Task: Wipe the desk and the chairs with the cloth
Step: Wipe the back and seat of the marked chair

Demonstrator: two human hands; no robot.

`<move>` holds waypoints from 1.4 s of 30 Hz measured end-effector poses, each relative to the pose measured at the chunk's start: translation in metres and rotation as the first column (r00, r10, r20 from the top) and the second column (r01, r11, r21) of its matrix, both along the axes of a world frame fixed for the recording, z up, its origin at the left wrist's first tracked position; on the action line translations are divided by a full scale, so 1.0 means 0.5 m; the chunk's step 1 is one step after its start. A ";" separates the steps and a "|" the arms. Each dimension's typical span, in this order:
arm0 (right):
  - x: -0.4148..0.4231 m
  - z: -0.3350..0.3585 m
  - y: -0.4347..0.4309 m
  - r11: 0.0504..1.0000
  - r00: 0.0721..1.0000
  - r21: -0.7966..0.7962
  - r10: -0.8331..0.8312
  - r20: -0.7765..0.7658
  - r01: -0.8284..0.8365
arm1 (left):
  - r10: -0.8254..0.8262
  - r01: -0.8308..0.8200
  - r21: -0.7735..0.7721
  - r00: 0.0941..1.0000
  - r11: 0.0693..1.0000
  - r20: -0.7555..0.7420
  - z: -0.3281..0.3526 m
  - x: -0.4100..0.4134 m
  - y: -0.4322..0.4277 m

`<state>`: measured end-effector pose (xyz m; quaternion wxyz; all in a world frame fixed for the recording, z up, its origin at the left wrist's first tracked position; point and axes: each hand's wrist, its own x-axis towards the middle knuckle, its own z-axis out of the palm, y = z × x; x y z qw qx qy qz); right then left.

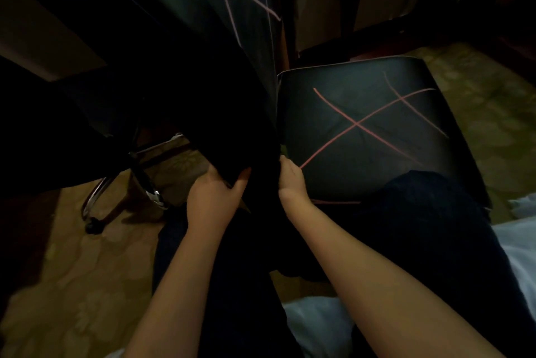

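Observation:
A black chair with thin pink crossed stitching fills the view. Its backrest (pixel 232 38) rises at the upper left and its seat (pixel 362 131) lies to the right. My left hand (pixel 214 195) grips the lower edge of the backrest, thumb on the front. My right hand (pixel 291 183) reaches into the dark gap between backrest and seat, and its fingertips are hidden there. No cloth shows plainly. A small greenish patch (pixel 283 151) above the right hand is too dim to identify.
The chair's chrome base with a castor (pixel 94 227) stands at the left on patterned carpet (pixel 87 285). Dark wooden desk legs (pixel 295 9) rise behind the chair. White bedding (pixel 516 256) lies at the right. My knee in dark trousers (pixel 420 212) overlaps the seat's front.

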<state>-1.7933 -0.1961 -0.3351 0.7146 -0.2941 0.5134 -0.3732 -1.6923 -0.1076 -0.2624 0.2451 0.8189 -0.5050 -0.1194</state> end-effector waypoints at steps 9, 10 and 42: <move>-0.039 0.048 0.042 0.988 0.987 -0.149 0.007 -0.160 -0.031 | -0.004 0.005 0.034 0.999 0.999 -0.035 -0.008 0.010 0.002; -0.040 0.047 0.056 0.971 0.969 -0.228 0.015 -0.245 -0.073 | 0.001 0.001 0.045 0.999 0.999 -0.049 -0.009 0.011 0.002; 0.020 -0.094 0.084 0.771 0.803 -0.341 0.345 -0.485 -0.537 | -0.155 0.169 0.064 0.971 0.984 -0.185 -0.095 0.056 0.025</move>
